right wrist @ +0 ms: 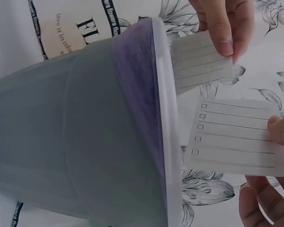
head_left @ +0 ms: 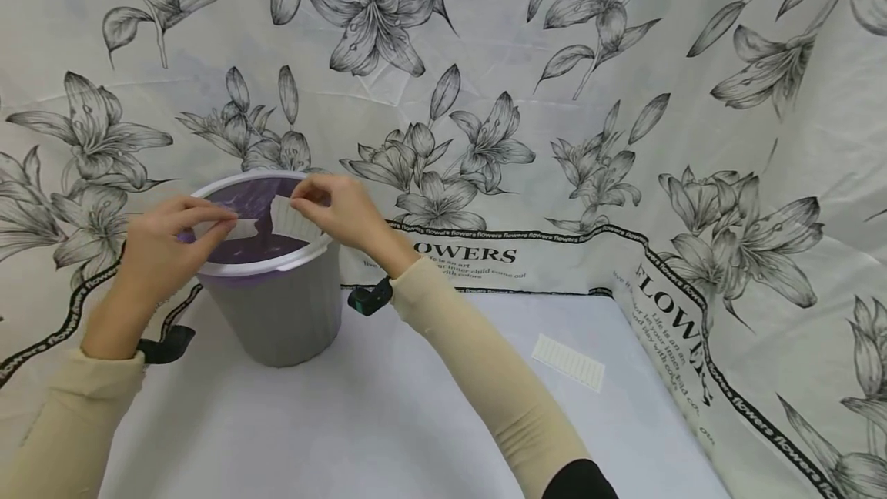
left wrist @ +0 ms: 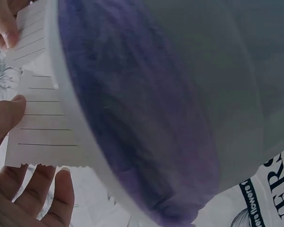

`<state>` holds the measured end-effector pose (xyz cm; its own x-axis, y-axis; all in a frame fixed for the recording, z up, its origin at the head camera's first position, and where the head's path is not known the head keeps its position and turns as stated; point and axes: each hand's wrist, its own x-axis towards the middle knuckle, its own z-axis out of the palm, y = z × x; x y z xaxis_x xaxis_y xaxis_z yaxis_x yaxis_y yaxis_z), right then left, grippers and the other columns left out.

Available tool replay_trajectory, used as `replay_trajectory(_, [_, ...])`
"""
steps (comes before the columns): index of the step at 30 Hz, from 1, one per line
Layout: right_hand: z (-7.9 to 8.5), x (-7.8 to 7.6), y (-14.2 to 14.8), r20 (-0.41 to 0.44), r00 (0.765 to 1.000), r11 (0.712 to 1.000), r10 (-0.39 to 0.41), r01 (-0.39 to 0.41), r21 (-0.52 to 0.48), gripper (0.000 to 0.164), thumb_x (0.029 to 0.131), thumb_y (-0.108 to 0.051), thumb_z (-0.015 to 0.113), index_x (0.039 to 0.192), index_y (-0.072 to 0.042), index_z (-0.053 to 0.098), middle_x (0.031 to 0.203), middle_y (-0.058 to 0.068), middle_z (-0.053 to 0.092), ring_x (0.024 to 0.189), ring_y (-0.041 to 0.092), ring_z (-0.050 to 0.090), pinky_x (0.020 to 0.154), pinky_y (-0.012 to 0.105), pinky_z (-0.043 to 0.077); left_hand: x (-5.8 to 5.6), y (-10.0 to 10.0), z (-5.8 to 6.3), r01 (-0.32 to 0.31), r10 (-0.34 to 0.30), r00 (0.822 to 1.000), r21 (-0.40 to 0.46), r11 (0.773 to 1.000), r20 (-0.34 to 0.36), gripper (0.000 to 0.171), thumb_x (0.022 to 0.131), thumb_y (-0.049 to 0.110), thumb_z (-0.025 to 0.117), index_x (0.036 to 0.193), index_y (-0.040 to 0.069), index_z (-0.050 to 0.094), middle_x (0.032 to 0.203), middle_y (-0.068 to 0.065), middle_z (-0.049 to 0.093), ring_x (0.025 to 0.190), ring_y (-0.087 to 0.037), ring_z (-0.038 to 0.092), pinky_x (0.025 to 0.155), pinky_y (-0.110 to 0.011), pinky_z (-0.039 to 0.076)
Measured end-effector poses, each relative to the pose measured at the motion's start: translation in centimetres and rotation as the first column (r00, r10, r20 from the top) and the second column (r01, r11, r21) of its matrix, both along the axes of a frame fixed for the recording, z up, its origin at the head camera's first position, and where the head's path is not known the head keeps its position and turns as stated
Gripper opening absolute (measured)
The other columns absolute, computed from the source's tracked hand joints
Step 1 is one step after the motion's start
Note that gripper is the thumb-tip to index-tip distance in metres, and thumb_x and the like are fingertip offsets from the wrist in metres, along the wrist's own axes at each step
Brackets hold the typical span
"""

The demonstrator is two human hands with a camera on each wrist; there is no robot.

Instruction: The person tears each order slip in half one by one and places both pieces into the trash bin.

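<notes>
A grey bin [head_left: 277, 314] with a white rim [head_left: 308, 255] and a purple bag [head_left: 235, 252] lining it stands at the left of the table. Over its mouth, my left hand [head_left: 169, 237] pinches a piece of lined paper [left wrist: 42, 123] between thumb and fingers; that piece has a ragged edge. My right hand [head_left: 343, 210] pinches another piece of lined paper [right wrist: 234, 137], printed with small checkboxes, above the far right part of the opening. The two pieces are separate in the right wrist view.
A lined paper strip [head_left: 568, 363] lies on the white tabletop [head_left: 416, 406], right of my right forearm. Behind the table hangs a white cloth [head_left: 499, 60] with black flower drawings, its printed border running along the table's back and right edges.
</notes>
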<state>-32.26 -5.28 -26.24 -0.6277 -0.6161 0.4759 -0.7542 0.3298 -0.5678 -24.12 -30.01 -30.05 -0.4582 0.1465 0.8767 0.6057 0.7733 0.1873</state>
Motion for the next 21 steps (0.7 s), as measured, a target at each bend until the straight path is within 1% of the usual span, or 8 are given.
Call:
replay_trajectory(4, [-0.4, -0.5, -0.3, 0.002, 1.0, 1.0, -0.023, 0.023, -0.015, 0.017, 0.102, -0.022, 0.067, 0.111, -0.01, 0.074, 0.109, 0.004, 0.075, 0.1, 0.012, 0.067, 0.089, 0.014, 0.05, -0.3, 0.3, -0.6, -0.029, 0.03, 0.998, -0.013, 0.999, 0.054, 0.019, 0.078, -0.005, 0.084, 0.095, 0.004, 0.082, 0.095, -0.016, 0.076, 0.077, 0.012, 0.047, 0.065, -0.005, 0.037])
replay_trajectory(9, [-1.0, -1.4, -0.8, -0.024, 0.999, 0.998, -0.044, 0.043, -0.039, 0.015, 0.101, -0.021, 0.069, 0.109, -0.009, 0.075, 0.109, 0.004, 0.076, 0.103, 0.012, 0.069, 0.091, 0.013, 0.05, -0.3, 0.7, -1.0, -0.063, 0.061, 0.994, 0.011, 0.998, 0.087, 0.015, 0.082, -0.001, 0.082, 0.096, 0.004, 0.082, 0.094, -0.016, 0.076, 0.071, 0.005, 0.05, 0.063, -0.005, 0.036])
replay_trajectory(11, [-1.2, -1.6, -1.0, -0.04, 0.998, 0.997, -0.052, 0.05, -0.053, 0.014, 0.1, -0.019, 0.069, 0.107, -0.009, 0.075, 0.109, 0.003, 0.077, 0.105, 0.012, 0.07, 0.092, 0.013, 0.05, -0.4, 0.8, -1.0, -0.078, 0.075, 0.993, 0.022, 0.997, 0.096, 0.013, 0.084, 0.0, 0.081, 0.096, 0.003, 0.082, 0.095, -0.017, 0.076, 0.074, 0.003, 0.051, 0.065, -0.006, 0.036])
replay_trajectory(14, [-1.4, -1.8, -1.2, -0.074, 0.995, 0.996, -0.071, 0.067, -0.062, 0.013, 0.1, -0.019, 0.069, 0.106, -0.009, 0.075, 0.109, 0.003, 0.077, 0.107, 0.013, 0.071, 0.094, 0.013, 0.05, -0.6, 0.9, -1.0, -0.096, 0.091, 0.99, 0.041, 0.995, 0.112, 0.011, 0.086, 0.002, 0.08, 0.097, 0.002, 0.081, 0.097, -0.017, 0.076, 0.081, 0.007, 0.05, 0.067, -0.006, 0.035])
replay_trajectory(16, [-1.4, -1.9, -1.3, -0.09, 0.993, 0.995, -0.082, 0.077, -0.058, 0.014, 0.1, -0.021, 0.069, 0.106, -0.01, 0.075, 0.109, 0.002, 0.077, 0.108, 0.012, 0.071, 0.094, 0.013, 0.05, -0.6, 0.8, -1.1, -0.104, 0.097, 0.988, 0.047, 0.993, 0.122, 0.011, 0.087, 0.002, 0.079, 0.098, 0.001, 0.081, 0.097, -0.017, 0.077, 0.084, 0.012, 0.048, 0.067, -0.006, 0.035])
replay_trajectory(19, [-1.5, -2.0, -1.3, -0.109, 0.989, 0.993, -0.101, 0.094, -0.069, 0.015, 0.1, -0.023, 0.069, 0.107, -0.011, 0.075, 0.109, 0.001, 0.077, 0.105, 0.011, 0.07, 0.091, 0.013, 0.05, -0.5, 0.7, -1.2, -0.103, 0.096, 0.986, 0.046, 0.994, 0.14, 0.011, 0.087, 0.002, 0.079, 0.098, 0.002, 0.081, 0.096, -0.017, 0.077, 0.077, 0.016, 0.045, 0.063, -0.007, 0.034])
replay_trajectory(21, [-1.5, -2.0, -1.3, -0.121, 0.986, 0.99, -0.111, 0.1, -0.096, 0.015, 0.1, -0.022, 0.069, 0.107, -0.011, 0.076, 0.109, 0.002, 0.077, 0.102, 0.012, 0.069, 0.088, 0.014, 0.05, -0.5, 0.6, -1.3, -0.099, 0.092, 0.985, 0.041, 0.994, 0.145, 0.012, 0.086, 0.002, 0.08, 0.098, 0.002, 0.081, 0.095, -0.018, 0.077, 0.07, 0.016, 0.043, 0.06, -0.007, 0.033])
